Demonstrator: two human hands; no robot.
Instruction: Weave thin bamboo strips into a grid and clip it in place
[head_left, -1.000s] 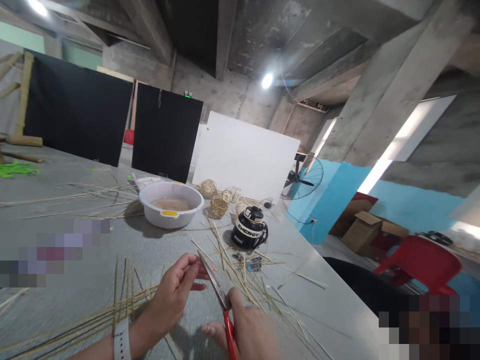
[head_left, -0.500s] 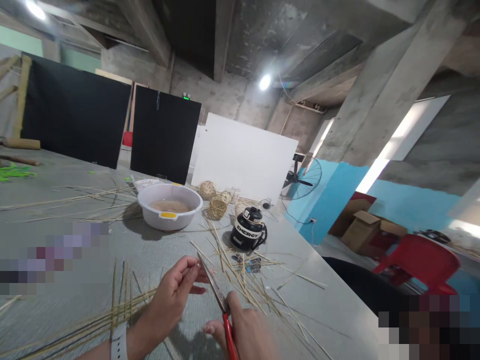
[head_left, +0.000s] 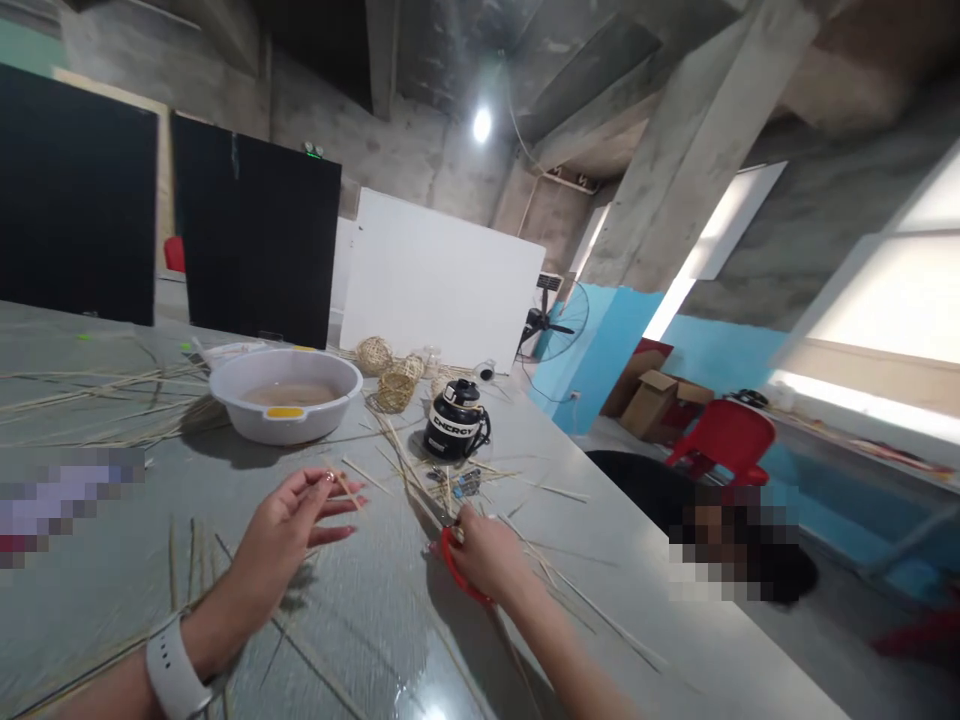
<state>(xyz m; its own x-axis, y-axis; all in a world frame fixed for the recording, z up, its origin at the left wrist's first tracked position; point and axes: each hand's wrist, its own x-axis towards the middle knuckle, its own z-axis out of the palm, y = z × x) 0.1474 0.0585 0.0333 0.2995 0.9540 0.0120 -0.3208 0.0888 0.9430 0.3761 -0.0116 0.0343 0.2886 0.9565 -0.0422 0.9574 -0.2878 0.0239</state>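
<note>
The right hand (head_left: 486,556) is closed around the red handles of a pair of scissors (head_left: 448,557), knuckles up, and rests low on the grey tabletop (head_left: 375,640). The blades are hidden behind the hand and the blur. The left hand (head_left: 289,522) hovers just above the tabletop, well apart from the right, with its fingers stretched out and loosely spread. A short pale sliver (head_left: 346,487) sits at its fingertips, but the picture is too soft to tell whether thumb and forefinger pinch it or it only lies beside them. A white watch (head_left: 171,668) bands the left wrist. Thin pale strips (head_left: 405,470) lie scattered on the tabletop around and beyond the right hand, and a second bunch (head_left: 187,560) lies under the left forearm. Just past the right hand lies a small cluster of binder clips (head_left: 465,484), and beyond them stands a black jug (head_left: 456,430) with white lettering. To the jug's left sits a white basin (head_left: 225,385) holding brownish water, with a yellow tab on its near rim. Behind the jug and basin lie a few small woven balls (head_left: 373,355), one of them (head_left: 395,391) near the basin's right side. More long strips (head_left: 90,390) stretch across the far left. Off the tabletop's right edge are a red chair (head_left: 721,440), a cardboard box (head_left: 658,395) and a standing fan (head_left: 553,320).
</note>
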